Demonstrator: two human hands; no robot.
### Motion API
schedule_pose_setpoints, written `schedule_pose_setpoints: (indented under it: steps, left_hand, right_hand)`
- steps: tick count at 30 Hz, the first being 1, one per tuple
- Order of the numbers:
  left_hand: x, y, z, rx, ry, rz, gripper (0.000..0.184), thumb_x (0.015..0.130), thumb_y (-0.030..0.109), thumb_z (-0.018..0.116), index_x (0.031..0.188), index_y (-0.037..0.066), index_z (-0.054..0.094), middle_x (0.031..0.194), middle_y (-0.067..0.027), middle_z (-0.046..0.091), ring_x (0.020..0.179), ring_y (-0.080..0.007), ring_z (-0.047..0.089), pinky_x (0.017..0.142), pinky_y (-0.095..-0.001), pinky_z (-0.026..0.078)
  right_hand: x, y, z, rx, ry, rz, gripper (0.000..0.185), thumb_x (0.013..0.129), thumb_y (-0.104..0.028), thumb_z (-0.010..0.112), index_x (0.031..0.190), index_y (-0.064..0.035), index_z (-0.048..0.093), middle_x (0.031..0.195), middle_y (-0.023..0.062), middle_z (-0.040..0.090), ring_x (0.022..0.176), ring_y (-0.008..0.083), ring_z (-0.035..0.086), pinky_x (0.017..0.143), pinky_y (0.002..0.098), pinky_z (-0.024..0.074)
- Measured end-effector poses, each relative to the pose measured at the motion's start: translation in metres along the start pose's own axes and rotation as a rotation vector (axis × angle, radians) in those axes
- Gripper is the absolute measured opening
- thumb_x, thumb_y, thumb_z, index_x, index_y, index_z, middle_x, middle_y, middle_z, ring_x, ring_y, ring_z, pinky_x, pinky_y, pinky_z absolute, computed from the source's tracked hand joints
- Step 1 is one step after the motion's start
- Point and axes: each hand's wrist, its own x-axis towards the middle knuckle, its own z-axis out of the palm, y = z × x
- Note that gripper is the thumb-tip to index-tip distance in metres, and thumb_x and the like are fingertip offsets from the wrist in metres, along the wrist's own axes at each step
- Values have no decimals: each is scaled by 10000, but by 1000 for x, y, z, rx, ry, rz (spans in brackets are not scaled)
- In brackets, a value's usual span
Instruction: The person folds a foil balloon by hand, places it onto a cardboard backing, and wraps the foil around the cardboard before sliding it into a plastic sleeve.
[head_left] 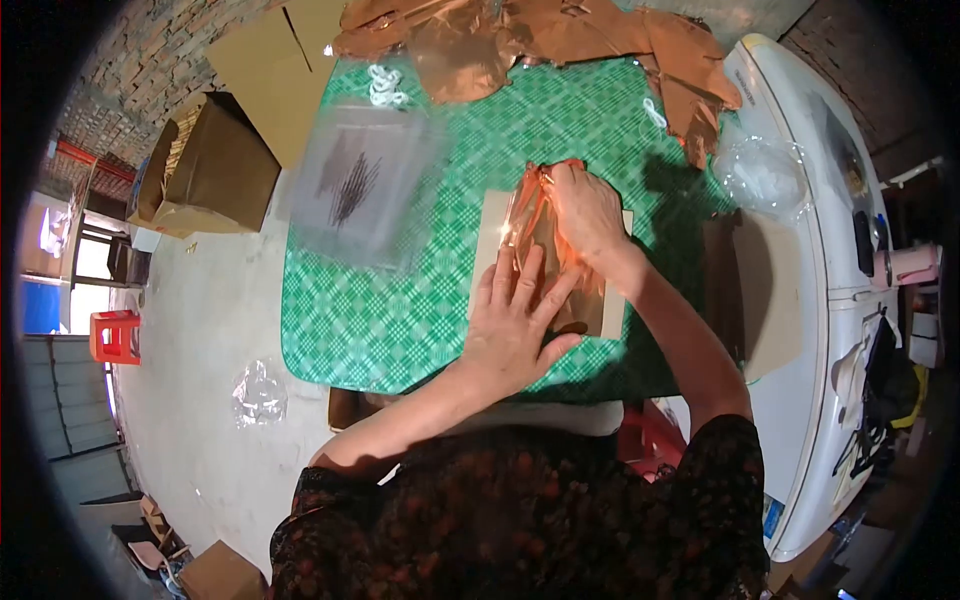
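Note:
A shiny copper-coloured foil piece lies over a beige cardboard sheet on the table. My left hand rests flat on the foil, its fingers spread and pointing away from me. At the foil's far end, my right hand is closed on the gathered, crumpled foil; its fingertips are partly hidden. To the left lies a stack of clear plastic bags with dark marks in its middle.
Larger crumpled copper foil sheets cover the far edge of the green checked tablecloth. White cord lies near the bags. Clear plastic sits on the right, beside a white fridge. An open carton stands left.

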Motion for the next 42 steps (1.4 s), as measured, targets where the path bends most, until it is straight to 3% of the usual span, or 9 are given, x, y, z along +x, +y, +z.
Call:
schedule_pose_setpoints:
  steps: [3, 7, 17, 20, 24, 25, 31, 37, 42]
  left_hand:
    - [-6, 1, -12, -60, 132, -52, 824, 931, 390, 748, 1630, 84, 438, 1599, -269, 442, 1438, -473, 441, 1197, -619, 327]
    - [7, -22, 2, -30, 258, -49, 773, 969, 293, 724, 1640, 63, 417, 1646, -267, 399, 1507, -481, 390, 1228, -566, 344]
    - [7, -26, 20, 48, 152, -128, 775, 1079, 358, 590, 1695, 24, 259, 1709, -325, 262, 1591, -492, 256, 1308, -586, 211]
    - [7, -26, 21, 56, 169, -137, 774, 1084, 359, 582, 1694, 17, 252, 1708, -328, 261, 1591, -494, 256, 1308, -587, 209]
    - [7, -26, 21, 75, 181, -133, 766, 1086, 359, 579, 1688, 9, 261, 1702, -329, 272, 1584, -501, 266, 1305, -588, 216]
    - [7, -25, 21, 83, 184, -132, 765, 1085, 358, 581, 1687, 8, 263, 1699, -329, 279, 1582, -502, 270, 1304, -589, 218]
    - [7, -25, 20, 97, 184, -130, 768, 1078, 351, 590, 1677, -9, 272, 1660, -330, 340, 1558, -504, 309, 1296, -592, 237]
    - [8, -24, 19, 93, 194, -128, 764, 1077, 347, 594, 1669, -25, 284, 1648, -335, 353, 1553, -506, 317, 1286, -594, 252]
    - [7, -23, 17, 98, 206, -121, 758, 1077, 351, 592, 1665, -26, 297, 1641, -341, 360, 1548, -509, 325, 1281, -593, 263]
  right_hand:
    - [-37, -27, -4, 23, 1, -41, 144, 927, -110, 638, 1032, -49, 560, 968, 157, 666, 973, 365, 672, 874, 485, 522]
    - [-49, -39, 3, -18, 45, -13, 122, 943, -110, 618, 1041, -52, 572, 965, 148, 665, 977, 348, 669, 885, 476, 521]
    - [-40, -31, -28, 145, 3, 219, 415, 992, -410, 716, 1106, -30, 592, 1145, 178, 660, 1135, 398, 610, 968, 547, 478]
    - [-50, -12, -30, -31, 110, 249, 491, 980, -470, 713, 1136, -19, 601, 1168, 177, 659, 1140, 403, 614, 982, 562, 467]
    - [-49, -35, -59, -93, -300, 343, 632, 957, -566, 709, 1177, 14, 589, 1225, 231, 660, 1179, 416, 621, 992, 564, 482]
    - [-54, -33, -52, -100, -254, 310, 672, 931, -598, 715, 1156, 25, 603, 1173, 239, 703, 1137, 428, 663, 978, 577, 488]
    - [-31, -25, -59, 116, -435, 447, 696, 924, -608, 682, 1078, 71, 706, 1024, 279, 771, 1023, 440, 754, 961, 556, 525]
    - [-7, -15, -76, 240, -712, 387, 624, 923, -607, 686, 1057, -4, 771, 1053, 245, 775, 1005, 399, 759, 881, 462, 579]
    - [-10, 8, -48, 382, -562, 206, 512, 982, -502, 709, 1041, 6, 741, 975, 227, 749, 918, 401, 730, 829, 469, 562]
